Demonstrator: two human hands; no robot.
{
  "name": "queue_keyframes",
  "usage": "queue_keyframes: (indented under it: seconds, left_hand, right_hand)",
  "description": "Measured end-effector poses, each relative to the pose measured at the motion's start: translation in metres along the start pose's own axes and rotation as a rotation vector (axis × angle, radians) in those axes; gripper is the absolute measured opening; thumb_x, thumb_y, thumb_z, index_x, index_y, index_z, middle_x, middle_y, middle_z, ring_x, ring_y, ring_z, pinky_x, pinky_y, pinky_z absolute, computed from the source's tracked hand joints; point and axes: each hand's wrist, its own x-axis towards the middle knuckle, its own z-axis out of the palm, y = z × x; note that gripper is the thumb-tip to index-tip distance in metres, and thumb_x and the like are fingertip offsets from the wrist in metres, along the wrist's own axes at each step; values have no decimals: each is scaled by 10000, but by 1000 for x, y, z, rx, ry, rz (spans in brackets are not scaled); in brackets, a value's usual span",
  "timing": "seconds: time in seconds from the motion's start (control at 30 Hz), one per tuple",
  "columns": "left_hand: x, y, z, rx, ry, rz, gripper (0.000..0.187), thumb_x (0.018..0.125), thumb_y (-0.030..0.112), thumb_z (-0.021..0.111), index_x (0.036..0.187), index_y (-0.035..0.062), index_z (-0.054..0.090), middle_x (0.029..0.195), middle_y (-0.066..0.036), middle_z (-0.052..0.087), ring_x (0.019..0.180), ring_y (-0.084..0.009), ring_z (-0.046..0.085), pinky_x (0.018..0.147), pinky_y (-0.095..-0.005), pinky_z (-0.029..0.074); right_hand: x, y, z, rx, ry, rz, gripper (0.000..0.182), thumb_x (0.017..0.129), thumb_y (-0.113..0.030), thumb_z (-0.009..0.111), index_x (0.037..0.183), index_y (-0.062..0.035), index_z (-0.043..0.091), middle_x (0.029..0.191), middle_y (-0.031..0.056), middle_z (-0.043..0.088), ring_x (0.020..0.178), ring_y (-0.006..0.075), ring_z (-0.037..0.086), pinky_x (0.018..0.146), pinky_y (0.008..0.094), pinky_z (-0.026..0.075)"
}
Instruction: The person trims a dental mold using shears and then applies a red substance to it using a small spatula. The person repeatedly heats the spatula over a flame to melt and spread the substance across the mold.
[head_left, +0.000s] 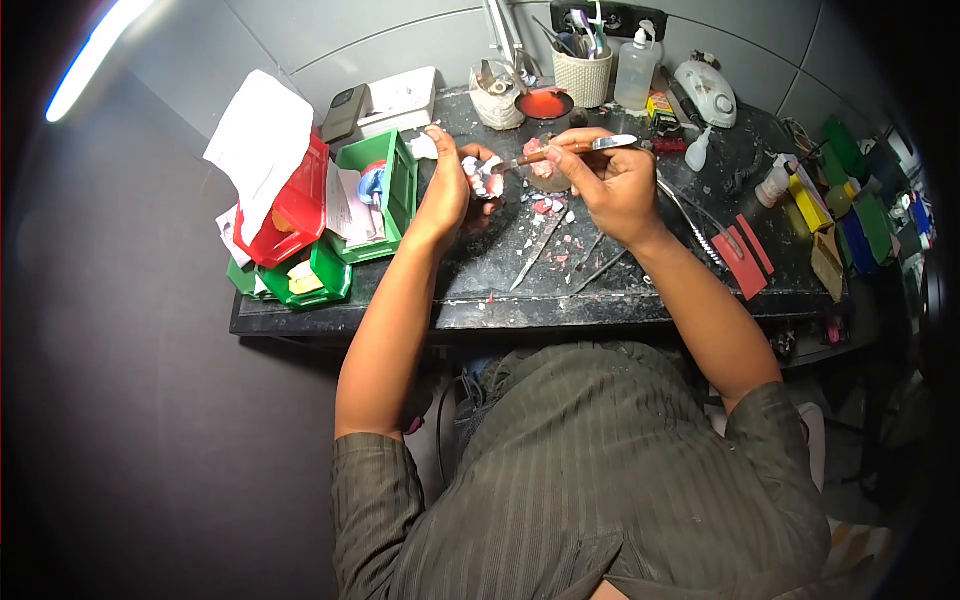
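A small dental model (484, 178) with white teeth and pink wax is held in my left hand (450, 190), its fingers wrapped round the far side. My right hand (612, 188) grips a wax knife (592, 145) with a brown handle and a shiny metal end pointing right. The knife's other end reaches left to the model's upper edge; whether it touches cannot be made out. Just behind the knife, a pink and grey piece (546, 178) rests on the black workbench (470, 313). Pink and white scraps lie below it.
Green bin (403, 205) and red bin (300, 205) stand at left. Behind are a glass jar (496, 98), red wax dish (545, 104), brush holder (583, 80) and clear bottle (634, 75). Metal tools (537, 252) and pink wax sheets (740, 262) lie in front and right.
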Motion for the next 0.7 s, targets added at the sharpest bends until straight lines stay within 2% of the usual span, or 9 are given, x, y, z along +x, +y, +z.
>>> queue_keyframes:
  seconds: [0.2, 0.3, 0.5, 0.6, 0.7]
  left_hand:
    - [-1, 1, 1, 24, 16, -1, 921, 833, 852, 43, 903, 108, 581, 617, 19, 507, 448, -91, 442, 359, -233, 267]
    - [1, -1, -1, 29, -1, 0, 923, 829, 856, 46, 899, 109, 584, 616, 23, 505, 453, -88, 444, 362, -231, 268]
    - [1, -1, 0, 32, -12, 4, 933, 822, 863, 49, 907, 105, 586, 619, 25, 502, 461, -90, 446, 362, -231, 263]
    - [0, -1, -1, 33, -16, 2, 938, 818, 865, 49, 910, 103, 586, 626, 24, 505, 461, -93, 446, 360, -233, 260]
    - [2, -2, -2, 35, -22, 3, 940, 817, 866, 47, 910, 100, 586, 634, 24, 510, 462, -96, 449, 357, -234, 257]
  right_hand:
    - [-1, -1, -1, -106, 2, -17, 102, 922, -18, 649, 937, 73, 692, 863, 81, 731, 767, 89, 687, 697, 216, 554]
    - [0, -7, 3, 40, 64, -19, 102, 925, -15, 645, 931, 77, 689, 869, 91, 732, 772, 93, 693, 700, 217, 559]
    - [0, -6, 0, -73, 21, -12, 112, 926, -14, 642, 955, 88, 676, 894, 105, 731, 791, 115, 700, 714, 228, 569]
    - [0, -8, 2, 33, 59, -23, 111, 926, -12, 642, 961, 89, 672, 892, 116, 730, 800, 128, 705, 711, 230, 569]
    - [0, -9, 1, -30, 44, -2, 103, 924, -9, 642, 950, 87, 671, 895, 126, 729, 799, 130, 705, 706, 227, 568]
